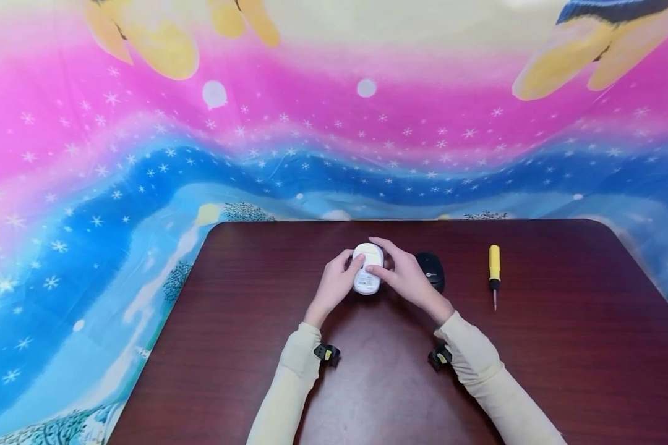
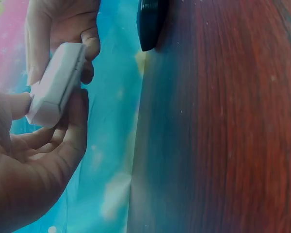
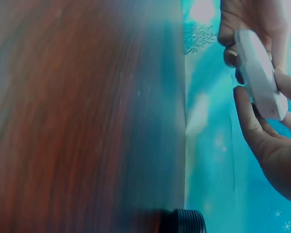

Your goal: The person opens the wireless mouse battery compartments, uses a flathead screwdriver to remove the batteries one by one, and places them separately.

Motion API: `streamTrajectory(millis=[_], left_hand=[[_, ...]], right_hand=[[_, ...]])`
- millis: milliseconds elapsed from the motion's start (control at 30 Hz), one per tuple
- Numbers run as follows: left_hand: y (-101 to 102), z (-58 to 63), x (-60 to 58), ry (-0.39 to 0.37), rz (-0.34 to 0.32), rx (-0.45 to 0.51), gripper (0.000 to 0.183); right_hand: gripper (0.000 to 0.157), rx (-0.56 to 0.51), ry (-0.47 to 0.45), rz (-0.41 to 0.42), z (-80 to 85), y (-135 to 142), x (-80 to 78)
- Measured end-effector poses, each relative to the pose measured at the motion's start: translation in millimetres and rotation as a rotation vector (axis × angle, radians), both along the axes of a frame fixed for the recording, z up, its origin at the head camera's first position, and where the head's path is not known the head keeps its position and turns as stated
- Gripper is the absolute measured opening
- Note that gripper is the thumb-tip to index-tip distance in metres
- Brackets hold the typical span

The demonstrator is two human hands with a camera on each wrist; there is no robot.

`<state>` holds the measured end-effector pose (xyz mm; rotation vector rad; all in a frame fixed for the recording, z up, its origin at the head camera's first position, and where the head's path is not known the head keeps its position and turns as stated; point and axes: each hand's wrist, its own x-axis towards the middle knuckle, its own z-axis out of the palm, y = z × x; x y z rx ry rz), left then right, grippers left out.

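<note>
Both hands hold a white computer mouse above the table, its labelled underside facing up in the head view. My left hand grips its left side, thumb on the underside and fingers beneath. From the right, my right hand holds it with the thumb on the underside, while the index finger reaches along the far end. The left wrist view catches the white mouse edge-on between the hands, and so does the right wrist view. A black mouse lies just beyond the right hand, partly hidden by it.
On the right of the dark red wooden table lies a screwdriver with a yellow handle, its tip toward the person. A colourful patterned cloth hangs behind the table's far edge. Black wrist cameras are strapped at both sleeves.
</note>
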<state>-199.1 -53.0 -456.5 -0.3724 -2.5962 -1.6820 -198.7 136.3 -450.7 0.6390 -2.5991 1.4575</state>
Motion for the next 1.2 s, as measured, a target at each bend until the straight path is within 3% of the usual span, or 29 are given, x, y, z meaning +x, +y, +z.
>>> streamTrajectory(millis=[133, 500, 1200], left_hand=[[1.3, 0.6, 0.5, -0.031, 0.003, 0.035, 0.034], [0.0, -2.7, 0.5, -0.097, -0.029, 0.107, 0.034], [-3.1, -3.0, 0.5, -0.118, -0.055, 0.079, 0.035]], right_hand=[[0.056, -0.096, -0.091, -0.015, -0.9, -0.7, 0.9], [0.048, -0.152, -0.147, -0.052, -6.8, -2.3, 1.9], [0.043, -0.172, -0.139, -0.067, -12.2, -6.3, 2.7]])
